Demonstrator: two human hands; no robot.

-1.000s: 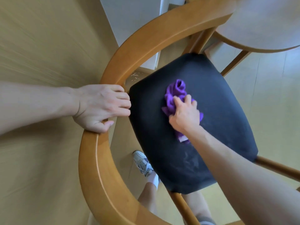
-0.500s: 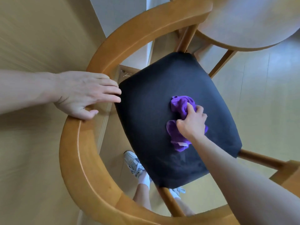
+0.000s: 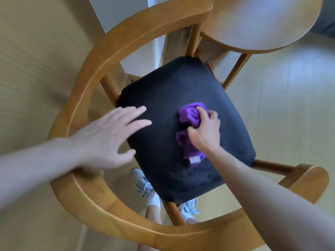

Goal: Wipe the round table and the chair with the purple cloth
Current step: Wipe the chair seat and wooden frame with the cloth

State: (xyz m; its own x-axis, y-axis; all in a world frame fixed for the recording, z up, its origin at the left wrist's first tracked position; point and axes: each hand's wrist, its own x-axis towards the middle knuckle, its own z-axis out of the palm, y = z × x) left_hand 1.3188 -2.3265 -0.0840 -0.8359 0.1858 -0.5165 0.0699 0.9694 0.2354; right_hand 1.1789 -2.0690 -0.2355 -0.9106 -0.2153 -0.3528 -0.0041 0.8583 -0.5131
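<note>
**Cloth bunched on chair seat, chair unsteadied**

The right hand [image 3: 204,131] grips a crumpled purple cloth [image 3: 190,131] mid-seat on the chair's black cushion [image 3: 163,87]. The left hand [image 3: 108,138], fingers spread, holds nothing above the cushion's left edge. The chair [image 3: 87,189] may shift under pressure; the bunched cloth may miss areas.

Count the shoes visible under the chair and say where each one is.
2. One white shoe shows below the black seat's near-left edge; the other shoe peeks out past the seat's near corner, beside a wooden chair leg, partly hidden.
</note>
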